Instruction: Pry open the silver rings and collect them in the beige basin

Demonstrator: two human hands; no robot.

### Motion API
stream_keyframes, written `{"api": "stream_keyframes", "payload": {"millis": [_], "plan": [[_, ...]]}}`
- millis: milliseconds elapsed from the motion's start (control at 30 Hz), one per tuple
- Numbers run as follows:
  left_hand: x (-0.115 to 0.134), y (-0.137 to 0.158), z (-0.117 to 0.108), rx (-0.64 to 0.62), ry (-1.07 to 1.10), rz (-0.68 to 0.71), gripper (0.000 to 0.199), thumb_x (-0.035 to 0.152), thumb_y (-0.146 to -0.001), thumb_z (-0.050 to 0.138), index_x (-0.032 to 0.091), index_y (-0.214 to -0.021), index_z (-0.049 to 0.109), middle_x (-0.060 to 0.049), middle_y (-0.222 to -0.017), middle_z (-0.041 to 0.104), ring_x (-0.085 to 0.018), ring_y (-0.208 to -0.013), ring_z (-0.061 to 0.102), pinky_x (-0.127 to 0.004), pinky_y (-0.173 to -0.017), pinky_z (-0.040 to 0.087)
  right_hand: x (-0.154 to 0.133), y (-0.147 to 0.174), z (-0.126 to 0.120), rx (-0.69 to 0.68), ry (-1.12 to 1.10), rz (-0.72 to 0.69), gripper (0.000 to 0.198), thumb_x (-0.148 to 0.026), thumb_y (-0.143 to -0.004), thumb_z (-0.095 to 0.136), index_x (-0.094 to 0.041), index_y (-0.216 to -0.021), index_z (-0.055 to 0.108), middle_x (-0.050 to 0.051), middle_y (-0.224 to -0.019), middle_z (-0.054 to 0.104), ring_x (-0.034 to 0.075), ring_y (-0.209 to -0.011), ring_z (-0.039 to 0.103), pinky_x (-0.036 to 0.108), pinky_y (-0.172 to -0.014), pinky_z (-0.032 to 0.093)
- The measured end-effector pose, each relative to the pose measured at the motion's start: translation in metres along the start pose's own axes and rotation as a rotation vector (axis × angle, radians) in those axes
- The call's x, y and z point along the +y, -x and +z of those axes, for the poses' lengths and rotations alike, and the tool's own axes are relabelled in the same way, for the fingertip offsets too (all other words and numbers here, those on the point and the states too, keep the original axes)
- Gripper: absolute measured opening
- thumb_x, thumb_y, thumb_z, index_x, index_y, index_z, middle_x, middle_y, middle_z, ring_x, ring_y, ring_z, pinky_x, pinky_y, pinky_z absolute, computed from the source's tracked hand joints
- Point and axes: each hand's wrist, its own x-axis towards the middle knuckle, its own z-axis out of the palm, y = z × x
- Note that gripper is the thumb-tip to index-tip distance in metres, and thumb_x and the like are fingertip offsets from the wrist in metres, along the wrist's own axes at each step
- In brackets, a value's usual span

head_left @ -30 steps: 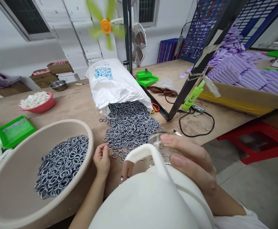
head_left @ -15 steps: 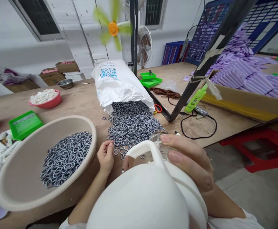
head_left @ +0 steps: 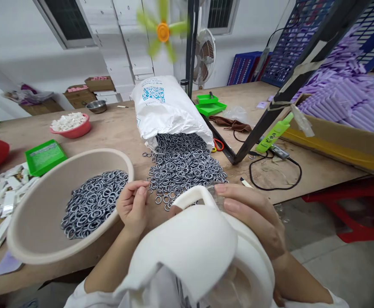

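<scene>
My right hand (head_left: 254, 214) is wrapped round the side of a large white drinking vessel (head_left: 187, 244), which is close to the camera. It has a looped handle and a see-through part, and its lower end runs out of view. My left hand (head_left: 133, 207) is closed, thumb against curled fingers, in front of the right rim of the beige basin (head_left: 42, 239). What those fingers hold, if anything, is hidden. Dark metallic rings (head_left: 93, 205) lie in the basin. More rings (head_left: 187, 167) spill from the white sack (head_left: 170, 107) onto the table beyond my hands.
White parts (head_left: 7, 192) and a green tray (head_left: 45, 156) lie left, with a red bowl (head_left: 74, 130) behind. A dark metal frame post (head_left: 279, 98) slants up at right, near a cable (head_left: 276, 188) and a box of purple pieces (head_left: 343, 145). A small fan (head_left: 163, 32) spins ahead.
The white vessel has tilted, showing its see-through part and underside edge. My left hand has shifted left to the basin rim. The camera has turned slightly left.
</scene>
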Motion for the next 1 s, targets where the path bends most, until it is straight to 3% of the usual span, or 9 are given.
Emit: {"api": "stream_keyframes", "payload": {"millis": [100, 200, 333, 433, 500, 600, 733, 900, 1000], "plan": [[0.008, -0.001, 0.007, 0.020, 0.058, 0.017, 0.020, 0.036, -0.074, 0.079, 0.017, -0.079, 0.073, 0.005, -0.045, 0.046, -0.006, -0.040, 0.036, -0.018, -0.038, 0.025, -0.006, -0.012, -0.006, -0.026, -0.061, -0.087, 0.040, -0.022, -0.088, 0.058, -0.009, -0.126, 0.059, 0.018, -0.107, 0.068, 0.026, -0.100, 0.071, 0.039, -0.079, 0.065], [0.019, -0.006, 0.016, -0.009, 0.101, -0.003, 0.016, 0.034, -0.075, 0.079, 0.019, -0.080, 0.074, 0.004, -0.049, 0.052, -0.006, -0.043, 0.042, -0.017, -0.040, 0.031, -0.010, -0.015, -0.009, -0.138, -0.157, 0.047, 0.041, -0.019, -0.089, 0.058, -0.013, -0.130, 0.058, 0.014, -0.105, 0.071, 0.025, -0.098, 0.072, 0.040, -0.080, 0.064], [0.032, -0.016, 0.024, -0.228, 0.127, -0.075, 0.019, 0.036, -0.082, 0.074, 0.021, -0.093, 0.077, -0.001, -0.067, 0.065, -0.009, -0.057, 0.055, -0.019, -0.050, 0.044, -0.008, -0.009, 0.001, -0.258, -0.342, 0.177, 0.047, -0.030, -0.091, 0.059, -0.021, -0.136, 0.051, 0.011, -0.112, 0.071, 0.024, -0.099, 0.070, 0.039, -0.081, 0.060], [0.034, -0.020, 0.024, -0.410, 0.054, -0.069, 0.028, 0.041, -0.094, 0.059, 0.022, -0.109, 0.073, -0.007, -0.097, 0.070, -0.014, -0.080, 0.063, -0.024, -0.065, 0.052, -0.003, -0.004, 0.012, -0.395, -0.370, 0.254, 0.069, -0.046, -0.074, 0.076, -0.022, -0.134, 0.051, 0.010, -0.114, 0.070, 0.026, -0.097, 0.067, 0.040, -0.080, 0.058], [0.033, -0.021, 0.022, -0.549, -0.105, 0.014, 0.038, 0.045, -0.096, 0.054, 0.024, -0.125, 0.065, -0.011, -0.123, 0.066, -0.020, -0.105, 0.063, -0.031, -0.084, 0.054, 0.000, -0.001, 0.017, -0.502, -0.318, 0.344, 0.077, -0.044, -0.065, 0.083, -0.023, -0.131, 0.051, 0.008, -0.112, 0.069, 0.025, -0.095, 0.066, 0.039, -0.078, 0.056], [0.034, -0.021, 0.019, -0.691, -0.449, 0.266, 0.056, 0.045, -0.094, 0.058, 0.026, -0.145, 0.046, -0.012, -0.148, 0.049, -0.028, -0.137, 0.046, -0.045, -0.113, 0.040, 0.005, 0.003, 0.022, -0.618, -0.246, 0.459, 0.075, -0.041, -0.062, 0.085, -0.025, -0.128, 0.053, 0.005, -0.107, 0.068, 0.024, -0.092, 0.065, 0.037, -0.076, 0.053], [0.035, -0.021, 0.020, -0.797, -0.766, 0.517, 0.051, 0.036, -0.100, 0.047, 0.026, -0.149, 0.037, -0.014, -0.156, 0.041, -0.028, -0.145, 0.038, -0.051, -0.120, 0.029, 0.012, 0.010, 0.029, -0.652, -0.238, 0.531, 0.073, -0.036, -0.061, 0.085, -0.024, -0.126, 0.054, 0.005, -0.107, 0.065, 0.024, -0.093, 0.064, 0.037, -0.078, 0.052], [0.024, -0.023, 0.023, -0.792, -0.942, 0.654, 0.049, 0.027, -0.101, 0.042, 0.026, -0.149, 0.035, -0.015, -0.156, 0.042, -0.029, -0.146, 0.039, -0.057, -0.124, 0.017, 0.017, 0.015, 0.036, -0.663, -0.252, 0.567, 0.074, -0.035, -0.060, 0.086, -0.023, -0.126, 0.055, 0.005, -0.107, 0.065, 0.023, -0.093, 0.064, 0.036, -0.077, 0.052], [0.007, -0.023, 0.019, -0.597, -0.875, 0.664, 0.058, 0.035, -0.098, 0.052, 0.026, -0.151, 0.032, -0.016, -0.161, 0.032, -0.031, -0.148, 0.035, -0.056, -0.123, 0.024, 0.027, 0.014, 0.036, -0.677, -0.159, 0.586, 0.070, -0.037, -0.062, 0.086, -0.026, -0.126, 0.058, 0.004, -0.103, 0.065, 0.023, -0.088, 0.065, 0.036, -0.073, 0.052]]}}
